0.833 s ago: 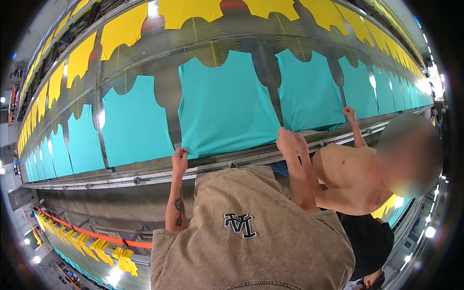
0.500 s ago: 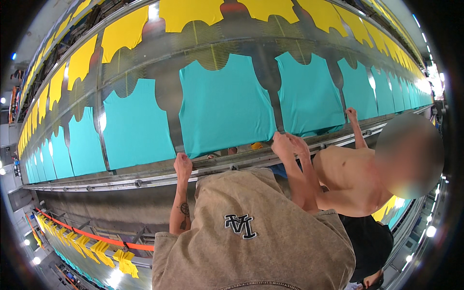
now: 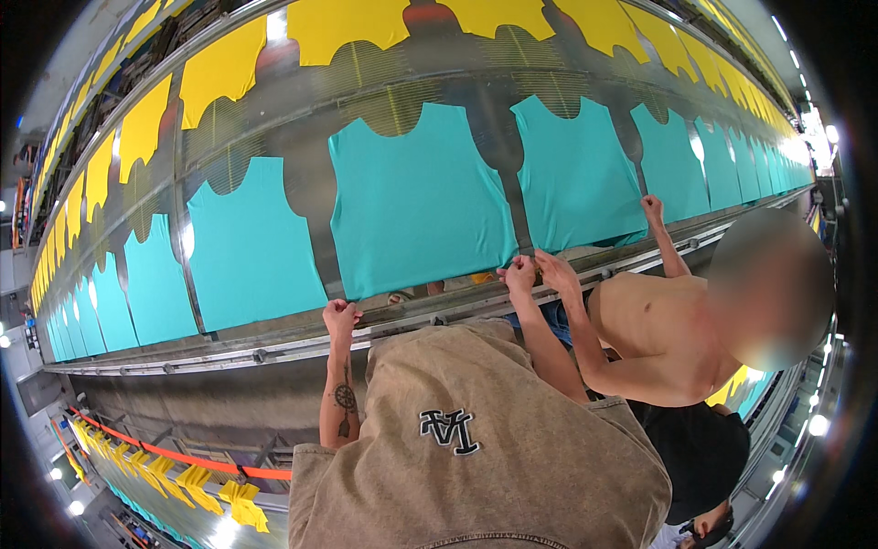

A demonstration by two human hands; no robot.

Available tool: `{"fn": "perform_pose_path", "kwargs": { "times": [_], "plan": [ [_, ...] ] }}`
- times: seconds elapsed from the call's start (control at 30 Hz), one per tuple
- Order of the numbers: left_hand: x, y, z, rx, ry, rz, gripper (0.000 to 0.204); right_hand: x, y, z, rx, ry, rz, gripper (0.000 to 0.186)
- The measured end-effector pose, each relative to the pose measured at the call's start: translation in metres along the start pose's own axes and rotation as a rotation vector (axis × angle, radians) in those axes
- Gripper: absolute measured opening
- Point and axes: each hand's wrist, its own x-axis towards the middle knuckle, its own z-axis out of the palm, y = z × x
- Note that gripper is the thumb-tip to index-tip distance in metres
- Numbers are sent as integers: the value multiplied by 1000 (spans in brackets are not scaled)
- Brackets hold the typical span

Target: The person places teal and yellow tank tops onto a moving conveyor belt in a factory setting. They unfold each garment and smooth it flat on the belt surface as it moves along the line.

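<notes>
A teal shirt panel [image 3: 416,197], a cut fabric piece with a scooped neckline, lies over the long table in front of me. At its lower left corner my left hand [image 3: 342,317] is closed, fingers pinching the hem. My right hand [image 3: 519,274] pinches the lower right corner in the same way. Small ripples run along the panel's sides. Just right of my right hand is a co-worker's hand [image 3: 555,272], close to the neighbouring teal panel [image 3: 578,178]. That person's other hand [image 3: 651,210] is at the far lower corner of that panel.
A metal rail [image 3: 412,320] runs along the table's near edge. More teal panels [image 3: 251,247] continue both ways, with yellow panels [image 3: 352,32] along the far side. A shirtless co-worker [image 3: 654,329] stands close on my right. Behind, an orange bar [image 3: 183,451] borders another table.
My right hand has shifted slightly left, apart from the co-worker's hand that it overlapped before. My left hand stays on its corner. The whole view has moved a little.
</notes>
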Motion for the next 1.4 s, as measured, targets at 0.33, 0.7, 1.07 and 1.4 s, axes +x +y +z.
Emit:
{"fn": "perform_pose_path", "kwargs": {
  "times": [0.33,0.7,1.07,1.4],
  "plan": [
    [-8,-5,-2,574,203,402,10,-10,16,-20,-802,141,-694,14],
    [-18,6,-5,606,184,276,11,-28,0,-27,-1026,48,-633,17],
    [-7,32,-3,673,300,526,10,-41,-57,-26,-1069,-122,-703,12],
    [109,138,52,791,151,701,33,105,-181,54,-893,-75,-712,8]
  ]
}}
